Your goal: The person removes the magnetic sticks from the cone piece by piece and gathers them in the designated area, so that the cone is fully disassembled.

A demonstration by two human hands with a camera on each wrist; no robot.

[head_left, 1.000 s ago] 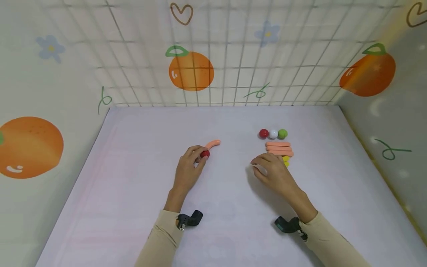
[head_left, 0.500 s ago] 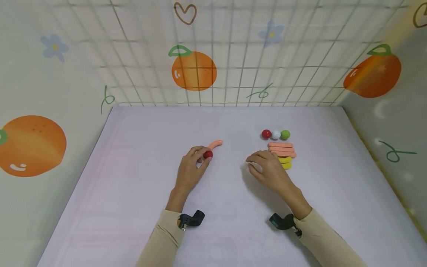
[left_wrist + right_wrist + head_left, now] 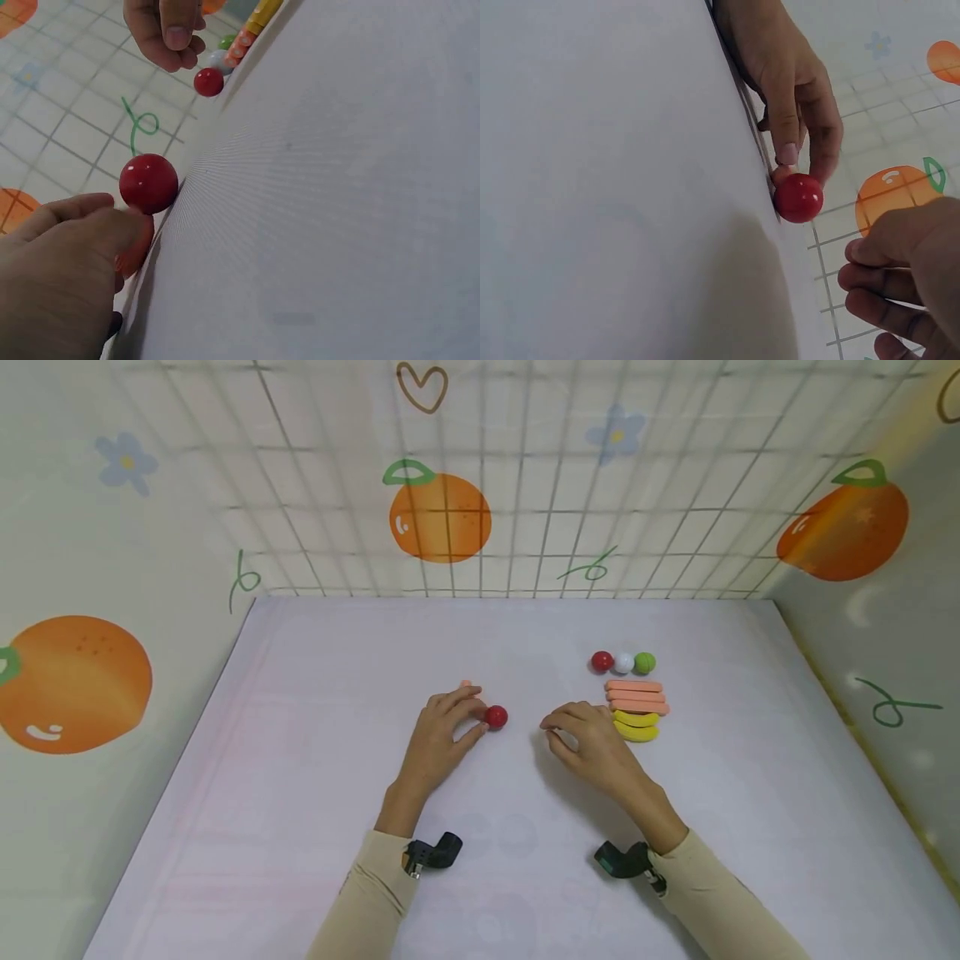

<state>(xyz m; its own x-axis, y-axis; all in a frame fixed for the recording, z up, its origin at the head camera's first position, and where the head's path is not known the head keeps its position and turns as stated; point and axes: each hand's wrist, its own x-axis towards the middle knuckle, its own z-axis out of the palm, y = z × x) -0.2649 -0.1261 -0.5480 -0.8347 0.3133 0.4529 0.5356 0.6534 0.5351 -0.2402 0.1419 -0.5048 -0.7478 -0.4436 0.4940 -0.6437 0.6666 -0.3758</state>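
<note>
A red ball lies on the white table at the fingertips of my left hand. In the left wrist view the ball sits just past the blurred fingers, which are not closed round it. Behind that hand shows a bit of a curved pink sausage-like piece; most of it is hidden. To the right of the ball, my right hand hovers over the table with loosely curled fingers and holds nothing. The right wrist view shows its fingers apart from the red ball.
Right of centre, a red ball, a white ball and a green ball stand in a row. Pink straight sticks and yellow toy bananas lie in front of them. A patterned curtain closes the back.
The red ball has come out from between my left fingers and shifted right. My left hand has covered more of the curved pink piece. My right hand has moved left, baring the bananas.
</note>
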